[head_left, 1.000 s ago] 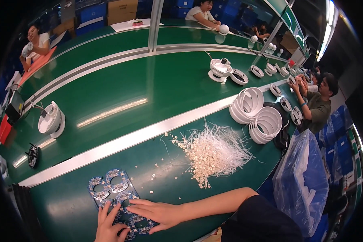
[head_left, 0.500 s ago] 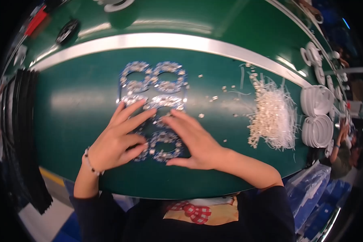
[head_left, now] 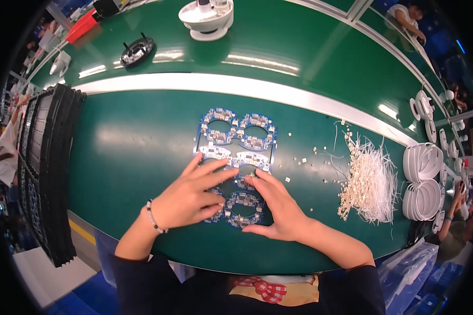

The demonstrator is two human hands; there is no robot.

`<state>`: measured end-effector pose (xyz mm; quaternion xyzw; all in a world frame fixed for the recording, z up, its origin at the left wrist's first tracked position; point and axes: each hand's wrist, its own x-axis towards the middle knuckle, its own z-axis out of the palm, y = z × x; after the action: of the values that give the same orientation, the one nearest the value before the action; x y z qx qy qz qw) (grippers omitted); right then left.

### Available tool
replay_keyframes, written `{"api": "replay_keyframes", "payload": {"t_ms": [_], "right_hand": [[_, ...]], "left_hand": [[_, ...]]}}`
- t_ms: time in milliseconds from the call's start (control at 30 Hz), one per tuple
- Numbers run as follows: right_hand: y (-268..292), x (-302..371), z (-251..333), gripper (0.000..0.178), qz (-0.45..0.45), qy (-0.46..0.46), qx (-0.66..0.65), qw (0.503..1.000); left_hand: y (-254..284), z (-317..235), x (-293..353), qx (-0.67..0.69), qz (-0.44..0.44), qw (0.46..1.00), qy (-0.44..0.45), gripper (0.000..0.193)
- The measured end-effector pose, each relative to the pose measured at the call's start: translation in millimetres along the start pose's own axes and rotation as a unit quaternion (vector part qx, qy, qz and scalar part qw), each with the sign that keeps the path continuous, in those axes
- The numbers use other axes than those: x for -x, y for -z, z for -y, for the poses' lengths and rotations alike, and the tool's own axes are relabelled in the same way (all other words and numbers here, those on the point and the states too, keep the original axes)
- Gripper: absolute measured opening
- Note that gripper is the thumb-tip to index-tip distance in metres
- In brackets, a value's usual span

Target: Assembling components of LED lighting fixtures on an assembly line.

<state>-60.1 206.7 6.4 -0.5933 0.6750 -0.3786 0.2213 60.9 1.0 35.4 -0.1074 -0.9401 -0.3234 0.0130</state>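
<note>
A panel of blue circuit boards [head_left: 255, 140], joined ring shapes covered with small components, lies on the green work surface in front of me. My left hand [head_left: 183, 198] rests over its lower left part with the fingers spread, hiding some of the rings. At the lower right of the panel, my right hand [head_left: 281, 210] has its fingers stretched along the edge and its thumb apart, near the bottom ring. Neither hand shows anything gripped. Small white connector pieces [head_left: 304, 160] are scattered to the right of the panel.
A heap of thin white strips [head_left: 378, 181] with cream-coloured connectors lies at right, beside coiled white bands [head_left: 421, 199]. Stacked black trays [head_left: 50, 173] stand at left. Beyond the pale rail [head_left: 194, 81] are a black oval part [head_left: 137, 51] and a white rounded device [head_left: 207, 21].
The whole view has shifted, so the scene sits lower and further right in the picture. Both hands keep nearly the same place and pose on the circuit board panel.
</note>
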Motion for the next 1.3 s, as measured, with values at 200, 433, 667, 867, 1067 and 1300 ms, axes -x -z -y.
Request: {"api": "replay_keyframes", "payload": {"t_ms": [200,433,667,867,1067,1300], "right_hand": [[1,-2,4,0.091,0.000,0.002,0.000,1.000],[-1,-7,-2,0.091,-0.027,0.040,-0.004,0.999],[-2,-7,-2,0.092,-0.022,0.035,-0.002,0.999],[-3,-5,-4,0.092,-0.027,0.038,-0.005,0.999],[0,-5,2,0.092,0.000,0.016,-0.013,1.000],[-1,-5,-2,0.092,-0.025,0.036,-0.007,0.999]], "left_hand": [[1,-2,5,0.005,-0.007,1.000,-0.005,0.006],[20,9,6,0.060,-0.043,0.997,0.015,0.016],[24,17,14,0.052,0.010,0.996,0.076,0.019],[18,9,9,0.010,0.004,0.996,0.089,0.015],[23,6,11,0.068,0.004,0.994,0.080,0.010],[39,15,21,0.080,0.016,0.991,0.109,0.018]]}}
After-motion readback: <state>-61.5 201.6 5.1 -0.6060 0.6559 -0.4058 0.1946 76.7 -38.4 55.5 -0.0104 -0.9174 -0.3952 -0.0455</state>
